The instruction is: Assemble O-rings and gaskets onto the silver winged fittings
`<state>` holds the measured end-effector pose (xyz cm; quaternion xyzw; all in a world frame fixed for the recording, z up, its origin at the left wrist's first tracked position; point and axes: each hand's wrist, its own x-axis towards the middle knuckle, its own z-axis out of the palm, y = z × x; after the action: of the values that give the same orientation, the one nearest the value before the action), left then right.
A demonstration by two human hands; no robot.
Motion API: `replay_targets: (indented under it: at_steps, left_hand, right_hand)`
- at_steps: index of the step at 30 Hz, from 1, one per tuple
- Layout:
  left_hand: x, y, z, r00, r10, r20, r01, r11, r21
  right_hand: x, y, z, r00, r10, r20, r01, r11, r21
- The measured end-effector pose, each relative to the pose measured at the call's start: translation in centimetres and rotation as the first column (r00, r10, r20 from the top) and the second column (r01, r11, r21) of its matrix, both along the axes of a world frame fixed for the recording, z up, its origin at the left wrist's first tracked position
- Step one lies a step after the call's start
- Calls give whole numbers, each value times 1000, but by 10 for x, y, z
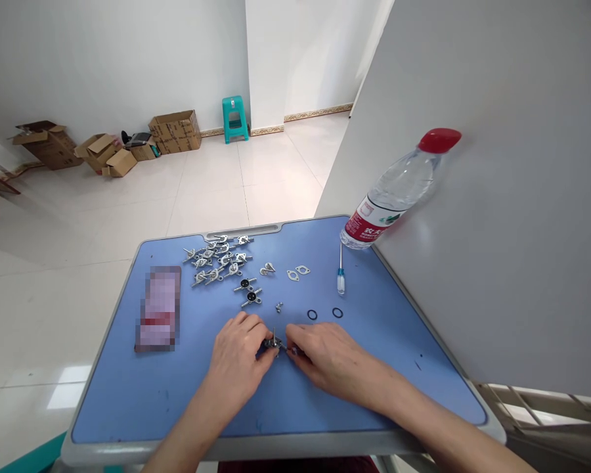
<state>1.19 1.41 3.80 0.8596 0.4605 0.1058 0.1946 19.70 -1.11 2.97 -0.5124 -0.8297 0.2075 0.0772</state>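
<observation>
Metal fitting (275, 343) above the worktop (374, 368): left grip (241, 348) closed on its body, right grip (325, 351) pinching its pipe end. Likely mid-assembly; next move calls for steady left hold. Small metal bits (279, 307), black ring (312, 315) beyond.

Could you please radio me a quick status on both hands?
Left hand gripping small metal part; right hand at its right end. Screwdriver beyond right hand, not obstructing.

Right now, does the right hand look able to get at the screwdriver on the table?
Probably yes: the screwdriver lies ahead of the right hand, with only flat black rings near the way. That hand is busy at the small metal part, though.
</observation>
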Motion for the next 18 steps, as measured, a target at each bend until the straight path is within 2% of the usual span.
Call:
replay_targets:
  at_steps: [18]
  left_hand:
    - [0,-3,-3,1000,-7,-7,8,999,43]
  right_hand:
    - [-3,0,2,999,-33,13,34,998,-45]
